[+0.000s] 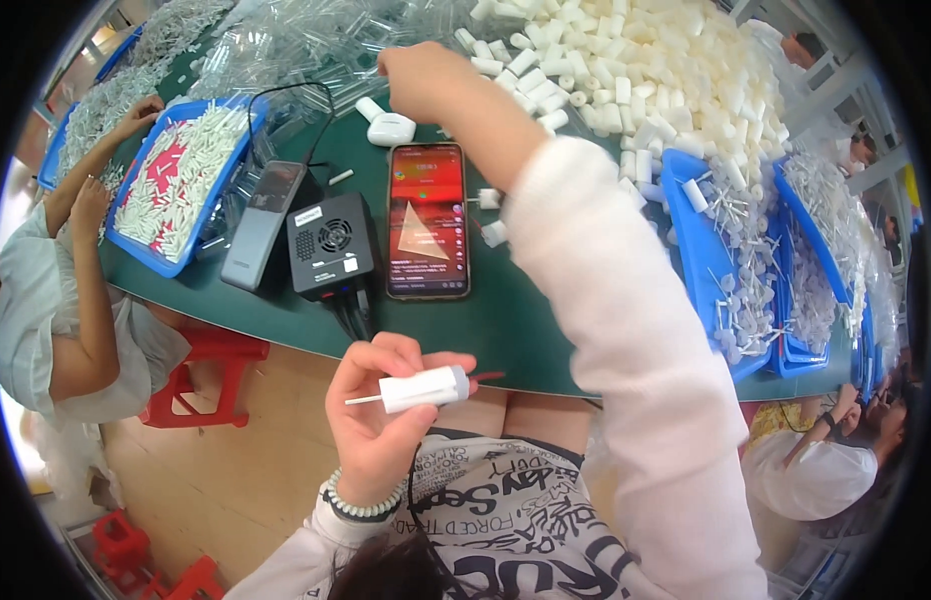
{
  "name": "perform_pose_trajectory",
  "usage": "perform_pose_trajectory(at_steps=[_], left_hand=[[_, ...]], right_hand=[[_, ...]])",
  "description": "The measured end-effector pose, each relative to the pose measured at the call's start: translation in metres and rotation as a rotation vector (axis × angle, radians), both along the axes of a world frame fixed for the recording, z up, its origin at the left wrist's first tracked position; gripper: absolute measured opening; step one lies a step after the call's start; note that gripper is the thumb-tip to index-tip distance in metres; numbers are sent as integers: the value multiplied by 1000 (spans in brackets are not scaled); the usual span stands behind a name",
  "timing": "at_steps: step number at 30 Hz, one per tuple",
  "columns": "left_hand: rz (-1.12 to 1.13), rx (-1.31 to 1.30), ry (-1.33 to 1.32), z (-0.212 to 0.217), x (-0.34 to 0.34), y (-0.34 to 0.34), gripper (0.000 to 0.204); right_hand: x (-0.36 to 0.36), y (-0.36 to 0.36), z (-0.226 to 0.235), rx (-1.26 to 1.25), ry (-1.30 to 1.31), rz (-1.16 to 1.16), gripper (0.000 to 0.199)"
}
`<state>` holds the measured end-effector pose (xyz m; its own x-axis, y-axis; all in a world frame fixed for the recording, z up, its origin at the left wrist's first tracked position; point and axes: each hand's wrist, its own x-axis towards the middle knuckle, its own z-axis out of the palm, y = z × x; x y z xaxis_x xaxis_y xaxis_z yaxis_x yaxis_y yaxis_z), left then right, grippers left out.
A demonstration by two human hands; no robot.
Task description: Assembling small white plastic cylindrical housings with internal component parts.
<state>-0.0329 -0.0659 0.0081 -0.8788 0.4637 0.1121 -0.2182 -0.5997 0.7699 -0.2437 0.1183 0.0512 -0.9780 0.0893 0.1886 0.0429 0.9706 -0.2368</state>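
Note:
Near the table's front edge, my left hand is closed around a white cylinder, its fingers and thumb pinching it from both sides. A thin white stick juts from the cylinder's left end, and a translucent cap covers the right end, with something thin and red beyond it. My right hand reaches across the table to a heap of clear plastic tubes. Its fingertips are mostly turned away, so what they touch cannot be made out. Beside that hand lies a large pile of white cylinders.
A lit phone, a black box with a fan, a grey power bank and a white earbud case lie mid-table. Blue trays flank them, one holding white sticks. Another person's hand works at left; red stools stand below.

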Motion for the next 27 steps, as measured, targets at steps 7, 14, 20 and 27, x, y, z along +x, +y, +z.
perform_pose_trajectory(at_steps=[7,14,20,27], left_hand=[[103,-148,-37,-6,7,-23,32],[63,-49,-179,-7,4,-11,29],[45,-172,-129,-15,1,-3,29],[-121,-349,51,-6,12,5,28]], right_hand=[[-66,-6,-64,164,90,-35,25],[10,4,18,64,164,-115,27],[208,4,37,-754,98,131,24],[295,10,-13,-1003,100,118,35]])
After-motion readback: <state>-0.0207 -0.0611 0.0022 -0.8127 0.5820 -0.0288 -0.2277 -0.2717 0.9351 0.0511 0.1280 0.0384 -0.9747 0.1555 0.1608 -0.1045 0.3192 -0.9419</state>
